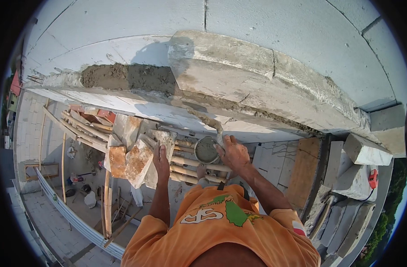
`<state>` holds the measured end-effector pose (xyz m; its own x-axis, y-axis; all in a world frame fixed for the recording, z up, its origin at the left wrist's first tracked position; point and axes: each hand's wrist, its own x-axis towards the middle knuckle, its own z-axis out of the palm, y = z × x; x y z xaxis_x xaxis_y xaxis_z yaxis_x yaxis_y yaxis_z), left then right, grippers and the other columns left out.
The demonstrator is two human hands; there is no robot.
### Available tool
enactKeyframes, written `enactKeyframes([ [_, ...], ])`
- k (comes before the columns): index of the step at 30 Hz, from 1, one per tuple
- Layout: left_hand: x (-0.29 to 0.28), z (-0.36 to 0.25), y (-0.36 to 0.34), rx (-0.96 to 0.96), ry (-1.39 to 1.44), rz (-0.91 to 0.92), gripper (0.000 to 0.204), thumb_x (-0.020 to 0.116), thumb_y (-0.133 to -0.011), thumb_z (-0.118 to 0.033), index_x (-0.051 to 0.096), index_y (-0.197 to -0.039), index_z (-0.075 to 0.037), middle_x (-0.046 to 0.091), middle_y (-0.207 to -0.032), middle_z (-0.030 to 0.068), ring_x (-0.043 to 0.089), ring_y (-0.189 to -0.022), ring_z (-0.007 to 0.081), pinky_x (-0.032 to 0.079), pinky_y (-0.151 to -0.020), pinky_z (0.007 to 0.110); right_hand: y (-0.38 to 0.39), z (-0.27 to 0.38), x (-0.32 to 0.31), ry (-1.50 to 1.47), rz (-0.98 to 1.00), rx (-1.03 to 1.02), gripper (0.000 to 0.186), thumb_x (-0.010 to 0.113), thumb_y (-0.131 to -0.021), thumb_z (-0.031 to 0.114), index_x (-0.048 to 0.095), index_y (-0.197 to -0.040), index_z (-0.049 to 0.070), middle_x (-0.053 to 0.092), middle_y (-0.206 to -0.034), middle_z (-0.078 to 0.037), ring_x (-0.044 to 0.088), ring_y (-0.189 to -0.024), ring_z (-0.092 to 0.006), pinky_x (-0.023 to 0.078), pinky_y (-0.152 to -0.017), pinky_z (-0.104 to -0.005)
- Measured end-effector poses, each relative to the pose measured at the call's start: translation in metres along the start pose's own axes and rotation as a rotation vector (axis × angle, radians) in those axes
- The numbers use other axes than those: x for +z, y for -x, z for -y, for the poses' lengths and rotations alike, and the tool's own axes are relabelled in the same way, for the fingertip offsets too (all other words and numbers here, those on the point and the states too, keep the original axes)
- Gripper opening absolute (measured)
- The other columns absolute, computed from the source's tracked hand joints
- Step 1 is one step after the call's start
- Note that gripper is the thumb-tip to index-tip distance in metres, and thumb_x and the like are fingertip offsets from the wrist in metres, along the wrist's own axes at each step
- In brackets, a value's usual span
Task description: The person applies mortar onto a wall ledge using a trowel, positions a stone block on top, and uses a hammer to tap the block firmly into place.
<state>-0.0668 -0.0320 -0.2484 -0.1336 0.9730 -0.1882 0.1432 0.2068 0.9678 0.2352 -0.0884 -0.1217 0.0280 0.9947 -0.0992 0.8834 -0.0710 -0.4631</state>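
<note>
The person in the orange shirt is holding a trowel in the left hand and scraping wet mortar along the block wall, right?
Not quite: the head view shows the trowel in the right hand, not the left. Its blade is at the mortar joint under the big grey block. The left hand holds no tool; it is raised near the broken blocks. The shirt is orange.

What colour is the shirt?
Orange shirt, with a white and green print on it; only the head view shows it.
</note>
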Motion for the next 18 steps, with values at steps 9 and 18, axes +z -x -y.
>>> enactKeyframes([
  [9,-0.022,0.036,0.019,-0.047,-0.034,0.018,0.058,0.051,-0.102,-0.033,0.044,-0.149,0.000,0.055,-0.143,0.0158,0.049,-0.134,0.0261,0.040,-0.108,0.044,-0.025,0.032,-0.002,-0.202,-0.038,0.247,0.043,0.052,-0.101,0.036,0.052,-0.119,-0.002,0.065,-0.101,-0.028,0.068,-0.088,-0.0466,0.055,-0.078,-0.0562],
  [18,-0.045,0.036,0.015,-0.049,-0.104,-0.022,0.053,0.056,-0.102,-0.032,0.052,-0.142,0.002,0.059,-0.137,0.0130,0.053,-0.125,0.0233,0.041,-0.104,0.038,-0.014,0.003,-0.068,-0.070,-0.023,0.284,0.042,0.058,-0.098,0.033,0.055,-0.121,-0.002,0.065,-0.101,-0.028,0.069,-0.087,-0.0455,0.057,-0.076,-0.0525],
])
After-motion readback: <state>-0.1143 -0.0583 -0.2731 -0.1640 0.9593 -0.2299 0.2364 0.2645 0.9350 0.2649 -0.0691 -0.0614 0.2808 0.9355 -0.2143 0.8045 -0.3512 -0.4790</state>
